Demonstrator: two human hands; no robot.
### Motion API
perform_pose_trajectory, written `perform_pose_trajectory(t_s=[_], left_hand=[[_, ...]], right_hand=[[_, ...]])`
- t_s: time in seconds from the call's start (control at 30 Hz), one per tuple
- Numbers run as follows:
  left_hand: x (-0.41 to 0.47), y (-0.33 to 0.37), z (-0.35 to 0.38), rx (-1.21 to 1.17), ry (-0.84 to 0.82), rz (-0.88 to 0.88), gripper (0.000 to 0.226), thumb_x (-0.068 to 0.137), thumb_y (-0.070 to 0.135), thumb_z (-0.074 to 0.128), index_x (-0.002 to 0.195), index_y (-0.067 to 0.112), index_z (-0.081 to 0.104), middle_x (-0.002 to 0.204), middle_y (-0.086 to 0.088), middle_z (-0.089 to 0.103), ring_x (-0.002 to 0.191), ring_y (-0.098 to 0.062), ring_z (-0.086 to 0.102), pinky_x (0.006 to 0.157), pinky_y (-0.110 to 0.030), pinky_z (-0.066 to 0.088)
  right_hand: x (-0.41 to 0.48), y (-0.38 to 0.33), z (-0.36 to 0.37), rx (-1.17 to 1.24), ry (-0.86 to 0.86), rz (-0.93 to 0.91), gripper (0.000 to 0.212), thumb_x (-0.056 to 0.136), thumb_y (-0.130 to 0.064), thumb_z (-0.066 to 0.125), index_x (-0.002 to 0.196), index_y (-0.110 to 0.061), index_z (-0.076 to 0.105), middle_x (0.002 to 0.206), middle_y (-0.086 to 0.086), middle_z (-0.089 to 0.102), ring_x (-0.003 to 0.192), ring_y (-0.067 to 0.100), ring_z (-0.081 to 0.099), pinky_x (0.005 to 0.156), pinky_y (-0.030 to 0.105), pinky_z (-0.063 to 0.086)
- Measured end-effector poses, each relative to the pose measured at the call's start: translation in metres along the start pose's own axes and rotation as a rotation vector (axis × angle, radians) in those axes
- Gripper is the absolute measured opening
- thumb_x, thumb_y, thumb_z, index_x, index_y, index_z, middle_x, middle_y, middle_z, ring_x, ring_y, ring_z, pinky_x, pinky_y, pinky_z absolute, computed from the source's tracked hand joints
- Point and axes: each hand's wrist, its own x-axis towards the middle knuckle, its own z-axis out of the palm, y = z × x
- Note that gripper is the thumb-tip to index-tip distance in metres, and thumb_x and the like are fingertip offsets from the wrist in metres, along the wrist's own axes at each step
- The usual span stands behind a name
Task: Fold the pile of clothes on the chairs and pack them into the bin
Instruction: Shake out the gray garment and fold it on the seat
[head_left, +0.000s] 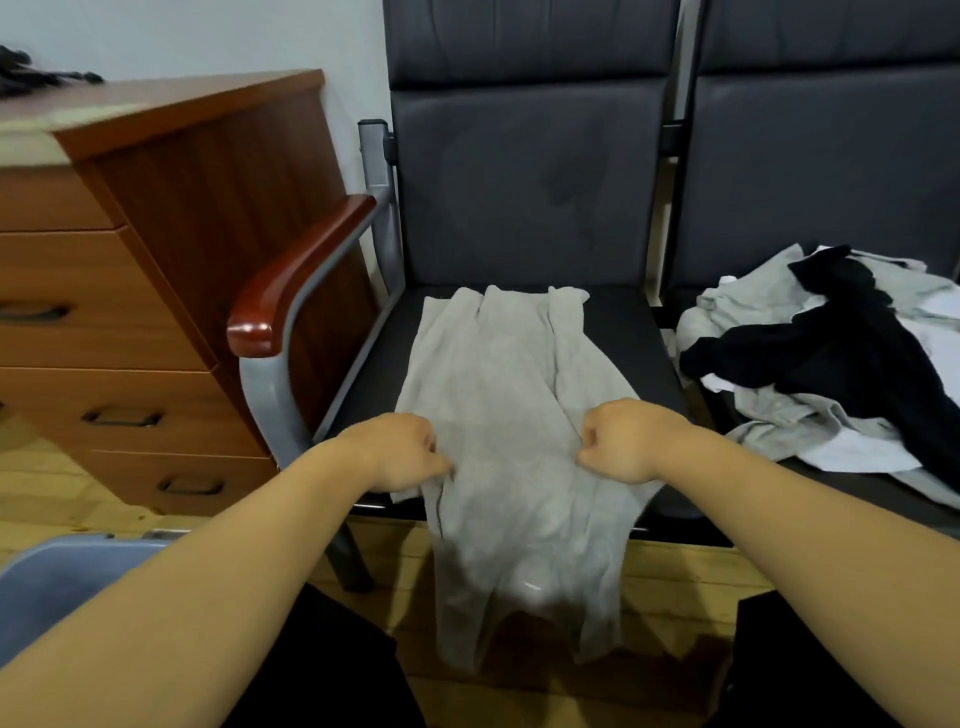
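A light grey garment (498, 395) lies lengthwise on the seat of the left dark chair (519, 171), and its near end hangs over the front edge toward the floor. My left hand (402, 452) pinches the garment's left edge near the seat front. My right hand (621, 441) grips its right edge at the same height. A pile of grey, white and black clothes (826, 358) lies on the right chair's seat. The blue-grey bin (67, 582) shows at the lower left, partly behind my left forearm.
A wooden drawer cabinet (119, 322) stands left of the chairs. The left chair's red-brown armrest (296, 275) on a grey metal frame juts forward between cabinet and seat. Wooden floor lies below, and my dark-clothed knees fill the bottom.
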Motion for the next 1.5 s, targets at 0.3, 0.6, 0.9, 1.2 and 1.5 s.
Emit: perform_pose_trajectory(t_s=[0.3, 0.6, 0.9, 1.2, 1.5], left_hand=[[0.034, 0.009, 0.000, -0.090, 0.127, 0.082, 0.062, 0.095, 0.056, 0.057, 0.146, 0.023, 0.042, 0.140, -0.003, 0.044, 0.125, -0.027, 0.048, 0.101, -0.043, 0.047], [0.065, 0.002, -0.012, 0.092, 0.165, -0.070, 0.031, 0.100, 0.053, 0.047, 0.091, 0.024, 0.051, 0.093, 0.000, 0.057, 0.080, -0.019, 0.056, 0.063, -0.035, 0.045], [0.123, 0.022, -0.016, -0.135, 0.295, 0.053, 0.075, 0.096, 0.061, 0.054, 0.156, 0.022, 0.030, 0.160, -0.004, 0.033, 0.146, -0.027, 0.033, 0.120, -0.042, 0.031], [0.150, 0.022, -0.009, -0.029, 0.139, -0.027, 0.084, 0.095, 0.075, 0.036, 0.162, 0.031, 0.010, 0.170, -0.004, 0.008, 0.155, -0.036, 0.010, 0.126, -0.050, 0.016], [0.217, 0.001, -0.052, -0.189, 0.407, -0.131, 0.061, 0.105, 0.042, 0.047, 0.158, 0.017, 0.032, 0.159, -0.011, 0.034, 0.144, -0.033, 0.034, 0.115, -0.046, 0.037]], right_hand=[[0.038, -0.009, 0.005, 0.234, 0.171, -0.058, 0.035, 0.096, -0.040, 0.055, 0.126, -0.024, 0.056, 0.119, -0.001, 0.052, 0.116, 0.026, 0.052, 0.097, 0.040, 0.046], [0.062, 0.016, -0.012, 0.102, 0.137, 0.296, 0.046, 0.102, -0.051, 0.034, 0.129, -0.017, 0.050, 0.133, 0.007, 0.053, 0.119, 0.032, 0.051, 0.092, 0.043, 0.047], [0.108, 0.000, -0.006, 0.239, 0.225, 0.017, 0.053, 0.103, -0.047, 0.042, 0.149, -0.021, 0.040, 0.150, 0.005, 0.043, 0.139, 0.028, 0.038, 0.113, 0.043, 0.036], [0.136, 0.033, -0.012, 0.101, 0.222, 0.338, 0.066, 0.099, -0.064, 0.030, 0.146, -0.019, 0.042, 0.152, 0.012, 0.042, 0.139, 0.035, 0.037, 0.111, 0.050, 0.033], [0.217, 0.032, -0.039, 0.143, 0.308, 0.170, 0.046, 0.105, -0.035, 0.036, 0.141, -0.010, 0.049, 0.150, 0.010, 0.043, 0.139, 0.027, 0.035, 0.114, 0.037, 0.033]])
